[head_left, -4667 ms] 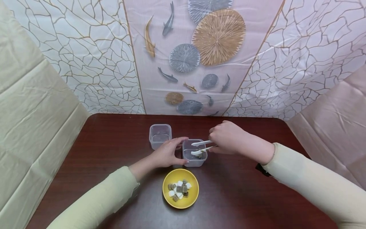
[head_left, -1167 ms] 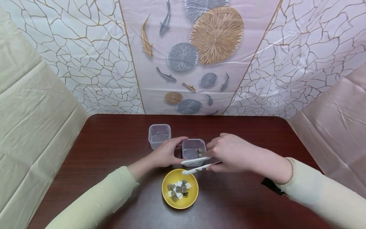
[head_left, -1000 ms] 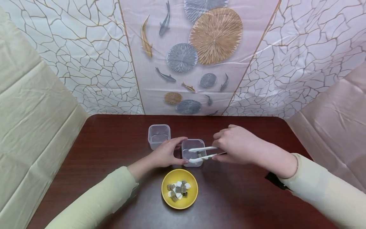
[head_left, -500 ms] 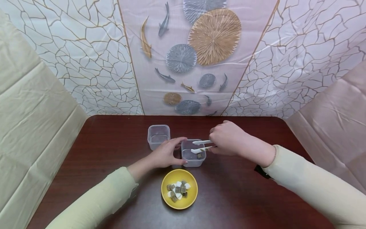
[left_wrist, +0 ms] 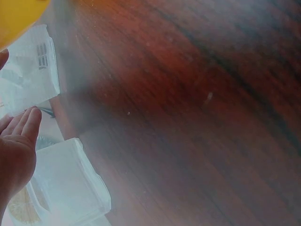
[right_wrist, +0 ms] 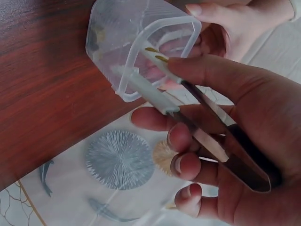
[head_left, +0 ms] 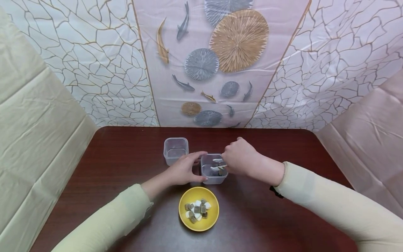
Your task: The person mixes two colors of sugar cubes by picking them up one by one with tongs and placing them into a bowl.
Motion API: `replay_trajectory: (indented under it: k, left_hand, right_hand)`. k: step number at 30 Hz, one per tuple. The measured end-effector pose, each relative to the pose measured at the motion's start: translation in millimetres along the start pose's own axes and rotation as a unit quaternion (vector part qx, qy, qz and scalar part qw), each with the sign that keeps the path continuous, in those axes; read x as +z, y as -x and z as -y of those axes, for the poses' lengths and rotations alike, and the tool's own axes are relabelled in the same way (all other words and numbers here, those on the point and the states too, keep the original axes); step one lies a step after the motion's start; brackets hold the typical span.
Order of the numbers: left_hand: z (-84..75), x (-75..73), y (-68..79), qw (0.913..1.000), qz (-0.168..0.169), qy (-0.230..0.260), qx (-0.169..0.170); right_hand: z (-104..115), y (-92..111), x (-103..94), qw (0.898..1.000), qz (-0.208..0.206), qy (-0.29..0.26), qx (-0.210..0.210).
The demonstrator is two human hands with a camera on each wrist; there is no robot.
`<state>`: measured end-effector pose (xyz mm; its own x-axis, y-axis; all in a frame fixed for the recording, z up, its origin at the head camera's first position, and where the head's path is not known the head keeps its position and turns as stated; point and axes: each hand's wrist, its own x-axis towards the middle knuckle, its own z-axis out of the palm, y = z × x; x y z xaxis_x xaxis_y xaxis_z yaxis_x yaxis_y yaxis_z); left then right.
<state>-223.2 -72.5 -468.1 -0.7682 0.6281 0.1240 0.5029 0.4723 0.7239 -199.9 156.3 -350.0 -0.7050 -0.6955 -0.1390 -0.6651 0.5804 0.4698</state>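
Observation:
My left hand (head_left: 185, 168) holds the side of a clear plastic container (head_left: 214, 180), thumb at its near corner and fingers at the far one. In the right wrist view that thumb lies at the container's rim (right_wrist: 193, 26). My right hand (head_left: 240, 157) grips a pair of tongs (right_wrist: 200, 134) with metal arms and white tips. The tips reach into the container, spread apart, with nothing seen between them. Brown cubes (right_wrist: 98, 37) show blurred through the container's wall near its bottom. A yellow bowl (head_left: 199, 226) of brown cubes (head_left: 192, 217) and white cubes (head_left: 207, 205) sits just in front.
A second clear container (head_left: 175, 142), with nothing seen inside, stands to the back left, close to my left hand. All stand on a dark red-brown table (head_left: 267, 217). A patterned cloth (head_left: 201, 101) hangs behind the table's far edge.
The tongs have gone from near the bowl's far rim back over the container and down into it. My right hand has shifted left and away from me. The left hand has stayed in place.

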Motion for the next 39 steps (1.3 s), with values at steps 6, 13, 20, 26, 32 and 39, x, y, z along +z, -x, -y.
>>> replay_trajectory:
  k: [6, 13, 20, 26, 32, 39]
  left_hand:
    - [1.6, 0.2, 0.0, 1.0, 0.001, 0.006, -0.001]
    - [1.4, 1.7, 0.0, 1.0, -0.004, 0.006, 0.005]
    - [2.2, 1.4, 0.1, 0.9999, -0.006, 0.008, 0.009]
    - [3.1, 1.2, 0.2, 1.0, -0.004, 0.007, 0.005]
    - [0.9, -0.2, 1.1, 1.0, -0.005, 0.006, 0.002]
    - [-0.5, 0.3, 1.2, 1.0, -0.005, -0.001, 0.003]
  right_hand:
    - [8, -5, 1.1, 1.0, 0.004, 0.022, 0.011]
    - [11, -10, 2.2, 1.0, 0.019, 0.008, 0.021]
    - [8, -12, 2.8, 0.999, 0.039, -0.012, 0.011]
    - [4, -9, -2.8, 0.998, 0.048, -0.031, 0.001]
    - [1, -8, -4.5, 1.0, 0.023, -0.014, 0.013]
    - [3, -16, 0.9, 0.999, 0.047, -0.019, 0.017]
